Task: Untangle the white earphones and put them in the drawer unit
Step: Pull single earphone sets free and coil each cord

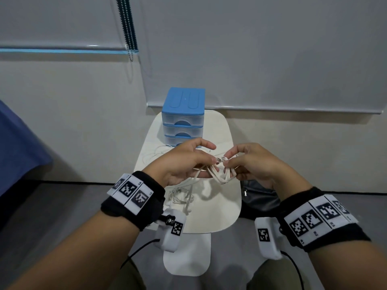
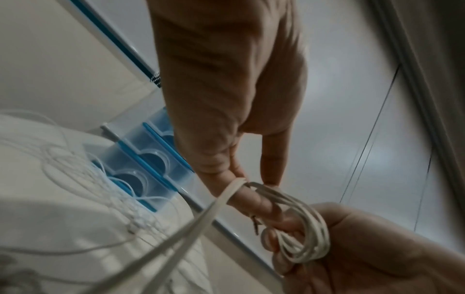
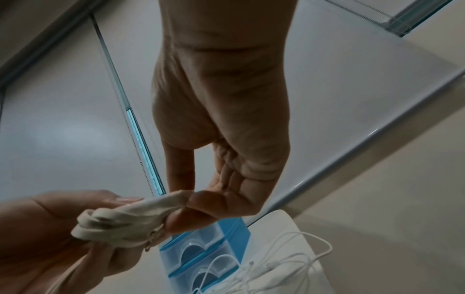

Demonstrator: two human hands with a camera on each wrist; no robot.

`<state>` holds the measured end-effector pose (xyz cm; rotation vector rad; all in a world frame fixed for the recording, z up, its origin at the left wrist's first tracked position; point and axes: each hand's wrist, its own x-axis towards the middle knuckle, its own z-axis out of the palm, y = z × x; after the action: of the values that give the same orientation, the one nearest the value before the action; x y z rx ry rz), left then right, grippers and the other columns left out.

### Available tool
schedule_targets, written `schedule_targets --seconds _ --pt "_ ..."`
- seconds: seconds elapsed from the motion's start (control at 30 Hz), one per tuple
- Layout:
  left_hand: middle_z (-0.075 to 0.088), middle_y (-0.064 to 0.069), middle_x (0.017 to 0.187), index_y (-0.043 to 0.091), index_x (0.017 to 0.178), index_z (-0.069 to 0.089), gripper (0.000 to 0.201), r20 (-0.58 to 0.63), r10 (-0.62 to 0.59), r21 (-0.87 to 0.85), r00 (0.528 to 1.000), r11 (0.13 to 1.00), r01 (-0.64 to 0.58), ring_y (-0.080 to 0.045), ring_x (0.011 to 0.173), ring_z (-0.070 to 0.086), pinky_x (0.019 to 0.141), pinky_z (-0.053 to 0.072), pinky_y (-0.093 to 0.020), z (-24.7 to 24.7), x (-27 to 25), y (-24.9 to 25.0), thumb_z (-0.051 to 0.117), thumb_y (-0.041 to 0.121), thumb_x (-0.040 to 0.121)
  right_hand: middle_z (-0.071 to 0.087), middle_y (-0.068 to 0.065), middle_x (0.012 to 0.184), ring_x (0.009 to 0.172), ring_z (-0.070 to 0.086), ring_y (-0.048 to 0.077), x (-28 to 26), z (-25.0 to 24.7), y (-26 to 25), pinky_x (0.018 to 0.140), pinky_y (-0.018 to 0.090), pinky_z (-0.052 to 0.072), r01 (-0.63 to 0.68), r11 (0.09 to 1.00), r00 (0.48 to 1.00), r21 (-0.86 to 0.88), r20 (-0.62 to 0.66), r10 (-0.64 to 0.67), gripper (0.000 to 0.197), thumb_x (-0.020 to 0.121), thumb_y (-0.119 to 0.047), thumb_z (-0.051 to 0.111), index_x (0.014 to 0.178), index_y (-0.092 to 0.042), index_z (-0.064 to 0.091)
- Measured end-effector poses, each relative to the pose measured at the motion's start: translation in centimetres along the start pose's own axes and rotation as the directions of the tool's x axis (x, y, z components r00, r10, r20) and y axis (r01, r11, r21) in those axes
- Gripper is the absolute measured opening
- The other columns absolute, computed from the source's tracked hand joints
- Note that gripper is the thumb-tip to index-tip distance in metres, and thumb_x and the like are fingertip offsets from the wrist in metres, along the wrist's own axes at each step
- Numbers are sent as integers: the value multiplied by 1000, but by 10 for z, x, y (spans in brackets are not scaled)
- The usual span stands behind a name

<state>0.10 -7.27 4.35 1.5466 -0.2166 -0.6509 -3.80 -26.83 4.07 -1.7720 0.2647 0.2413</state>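
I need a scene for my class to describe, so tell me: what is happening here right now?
A person holds a bundle of white earphone cable in the air between both hands. The left hand pinches one side, the right hand the other, at a knot in the middle. More thin white cable lies loose on the small white table. The blue drawer unit stands at the table's far end, its visible drawers closed.

Your earphones (image 1: pixel 217 170) are a white flat-cord bundle, coiled in several loops and wrapped at the middle, held up off the table; loose strands hang from it. The drawer unit (image 1: pixel 182 118) stands upright behind: blue top, three clear drawers with blue trim, all closed.
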Motion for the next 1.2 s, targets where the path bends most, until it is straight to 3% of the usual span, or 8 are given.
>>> schedule_targets --seconds 0.13,0.23,0.47,0.57,0.7,0.83,1.07,1.2 --pt "73 -17 94 8 126 58 34 34 21 -108 999 994 -17 -20 81 75 70 63 -31 12 3 13 63 -6 96 68 11 74 54 59 13 -3 -14 -6 58 26 48 40 997 999 67 -3 -40 15 88 3 70 96 -8 66" --pt "75 -19 88 5 130 56 35 64 69 -234 996 971 -52 -22 80 76 76 65 -33 18 3 19 59 -8 97 66 2 62 44 54 6 -6 -27 -16 51 22 49 82 990 997 114 -4 -82 16 89 4 68 89 -11 64" --pt "74 -18 87 7 128 57 36 55 31 -348 998 937 -10 -22 77 74 77 64 -39 16 14 -4 53 -13 97 69 7 73 56 60 13 1 -23 -14 53 21 47 62 997 998 42 -11 -62 14 87 1 71 87 -13 66" --pt "72 -11 90 9 123 58 35 69 -5 -121 998 993 13 -19 78 73 69 62 -30 2 16 -12 54 -13 97 71 8 77 60 63 15 9 -8 1 59 25 48 8 1000 1000 -12 11 -8 16 86 1 72 94 -13 67" --pt "65 -10 100 6 127 54 38 84 -17 292 996 956 -8 -18 73 72 62 55 -23 -7 18 -16 52 -16 95 71 6 82 74 64 16 18 11 16 68 30 48 66 939 998 -337 43 -55 17 82 -8 78 96 -14 71" --pt "64 -18 111 8 126 50 36 130 0 462 992 885 -60 -24 79 71 70 51 -31 -7 24 -21 51 -13 97 76 -1 84 85 71 18 21 17 20 84 33 55 146 865 989 -480 53 -137 15 78 -13 83 87 -19 73" --pt "60 -14 119 22 126 46 39 192 46 552 980 821 -146 -26 85 73 90 59 -47 -2 30 -28 55 -5 98 77 8 77 64 65 14 21 15 35 58 24 47 50 862 997 -504 -18 -69 13 78 -10 81 87 -14 72" --pt "61 -2 109 25 123 48 34 172 29 733 985 664 -148 -16 80 67 68 54 -24 -2 38 -39 64 9 97 68 8 60 49 61 15 19 13 47 45 20 44 -50 915 997 -400 -68 25 16 79 -2 80 71 -9 68"
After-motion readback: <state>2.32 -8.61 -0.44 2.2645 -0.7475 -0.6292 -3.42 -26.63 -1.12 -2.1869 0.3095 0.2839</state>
